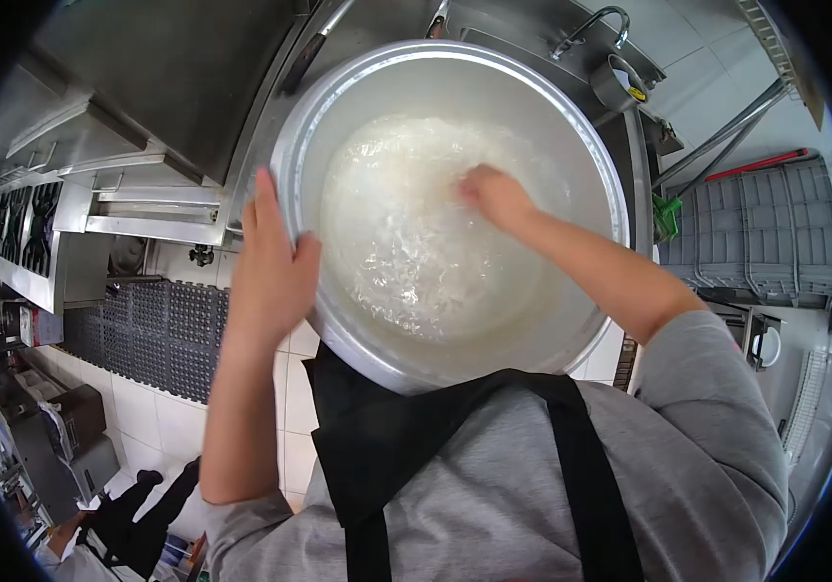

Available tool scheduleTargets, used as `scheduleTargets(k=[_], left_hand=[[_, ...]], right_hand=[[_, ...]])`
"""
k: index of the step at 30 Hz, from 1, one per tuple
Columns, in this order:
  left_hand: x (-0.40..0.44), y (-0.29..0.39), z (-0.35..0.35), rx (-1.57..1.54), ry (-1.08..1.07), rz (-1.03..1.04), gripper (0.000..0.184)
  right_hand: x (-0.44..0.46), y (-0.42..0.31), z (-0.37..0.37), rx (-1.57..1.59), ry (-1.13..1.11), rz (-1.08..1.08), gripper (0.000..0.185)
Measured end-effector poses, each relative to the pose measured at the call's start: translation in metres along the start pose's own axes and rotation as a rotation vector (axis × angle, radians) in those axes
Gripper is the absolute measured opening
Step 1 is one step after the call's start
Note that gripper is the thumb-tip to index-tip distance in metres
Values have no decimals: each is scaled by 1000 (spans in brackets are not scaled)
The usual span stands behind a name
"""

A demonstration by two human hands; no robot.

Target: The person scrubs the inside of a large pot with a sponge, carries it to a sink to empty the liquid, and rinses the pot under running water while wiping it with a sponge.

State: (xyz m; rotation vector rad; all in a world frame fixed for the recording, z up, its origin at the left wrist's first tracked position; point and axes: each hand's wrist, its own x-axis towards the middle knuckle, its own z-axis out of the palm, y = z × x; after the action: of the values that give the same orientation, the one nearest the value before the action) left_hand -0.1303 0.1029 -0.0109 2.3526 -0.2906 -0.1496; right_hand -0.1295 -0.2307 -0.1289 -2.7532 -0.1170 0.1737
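A large round metal pot stands in front of me. Cloudy, rippling water fills its lower part, and pale material lies beneath the surface, too indistinct to name. Along the pot's left side rests my left hand, its fingers stretched out flat against the outside and the thumb apart near the rim. My right hand reaches over the right side into the pot, at the water's surface. Its fingers bend inward and are smeared by motion, so whether anything is in them is unclear.
Behind the pot are a metal sink with a faucet and a small metal pot. A dark-handled utensil lies at the upper left. Grey crates stand right. At lower left, another person stands beyond a black floor mat.
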Motion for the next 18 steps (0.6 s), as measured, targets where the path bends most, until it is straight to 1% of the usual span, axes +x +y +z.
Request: scheduleTargets(k=[1, 3, 5, 7, 9, 11, 12, 13, 14, 15, 16, 17, 18], left_hand=[[14, 2, -2, -6, -2, -4, 67], [64, 7, -5, 193, 61, 85, 65], [109, 23, -6, 288, -62, -86, 58], [128, 18, 9, 294, -67, -45, 55], [134, 12, 16, 309, -82, -16, 52], [132, 8, 17, 210, -47, 29, 51], [132, 9, 17, 225, -55, 28, 51], [133, 10, 17, 218, -59, 20, 50], [133, 10, 15, 211, -62, 11, 50], [132, 11, 15, 219, -63, 11, 50], [132, 13, 15, 229, -64, 5, 50], [133, 14, 15, 238, -66, 2, 50], [134, 15, 15, 237, -66, 6, 50]], right_hand=[[-17, -13, 1, 88, -48, -128, 8], [-33, -50, 16, 35, -102, -320, 13], [-35, -84, 35, 31, -160, -554, 26], [-36, -129, 37, 317, -231, -278, 25], [-23, -163, 40, 659, -399, 42, 23], [15, -175, 66, 1249, -361, 325, 20], [46, -172, 76, 1346, -107, 258, 21], [84, -161, 77, 1423, 150, 187, 28], [125, -145, 64, 1401, 355, 275, 27], [155, -125, 56, 1379, 630, 513, 25], [150, -116, 28, 1524, 565, 661, 24], [143, -124, 23, 1527, 571, 661, 24], [129, -139, 26, 1510, 393, 496, 24]])
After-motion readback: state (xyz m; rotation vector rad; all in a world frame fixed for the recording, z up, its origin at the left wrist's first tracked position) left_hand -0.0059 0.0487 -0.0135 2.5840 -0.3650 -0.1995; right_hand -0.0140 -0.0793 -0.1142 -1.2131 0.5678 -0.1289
